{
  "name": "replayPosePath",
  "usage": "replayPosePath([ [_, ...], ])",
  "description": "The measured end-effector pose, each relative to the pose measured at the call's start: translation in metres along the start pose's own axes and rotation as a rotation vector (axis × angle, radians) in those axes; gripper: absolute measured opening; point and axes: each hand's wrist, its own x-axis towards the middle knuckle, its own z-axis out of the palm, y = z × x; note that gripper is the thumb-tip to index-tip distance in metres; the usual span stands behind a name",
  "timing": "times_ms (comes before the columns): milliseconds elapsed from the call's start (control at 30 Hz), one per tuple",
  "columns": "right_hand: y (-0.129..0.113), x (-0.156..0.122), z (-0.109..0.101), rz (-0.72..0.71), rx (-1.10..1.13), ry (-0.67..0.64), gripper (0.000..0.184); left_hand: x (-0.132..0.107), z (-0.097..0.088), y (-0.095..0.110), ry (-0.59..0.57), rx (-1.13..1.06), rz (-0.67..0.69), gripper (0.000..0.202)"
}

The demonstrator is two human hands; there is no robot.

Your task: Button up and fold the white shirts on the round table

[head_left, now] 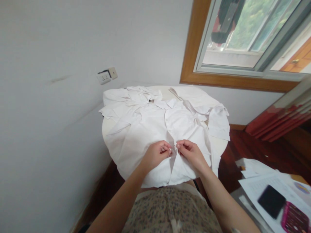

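A white button-up shirt [153, 129] lies face up on a round table [107, 131], its collar at the far side and its hem at the edge nearest me. Low on the front opening, my left hand [159, 153] pinches one edge of the placket. Just across the gap, my right hand [190, 152] pinches the other edge between thumb and fingers. The upper front looks joined along the button line, while the lower part is parted between my hands. Any button at my fingertips is too small to make out.
More white garments lie crumpled at the table's far left [116, 97] and folded at its far right [196, 95]. A wall socket [104, 77] is behind. At lower right, papers [252, 184] carry a black phone [271, 201] and a pink-edged device [295, 218].
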Motion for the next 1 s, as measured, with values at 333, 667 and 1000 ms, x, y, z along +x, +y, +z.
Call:
replayPosePath([
  [333, 0.013, -0.003, 0.012, -0.064, -0.175, 0.020, 0.015, 0.001, -0.005, 0.000, -0.015, -0.090, -0.045, 0.019],
  [667, 0.015, -0.003, 0.011, -0.075, -0.160, 0.017, 0.013, 0.002, -0.006, 0.003, -0.014, -0.171, -0.082, 0.018],
  [1000, 0.018, -0.004, 0.011, -0.120, -0.240, 0.032, 0.014, 0.002, -0.006, 0.002, -0.019, -0.173, -0.077, 0.019],
])
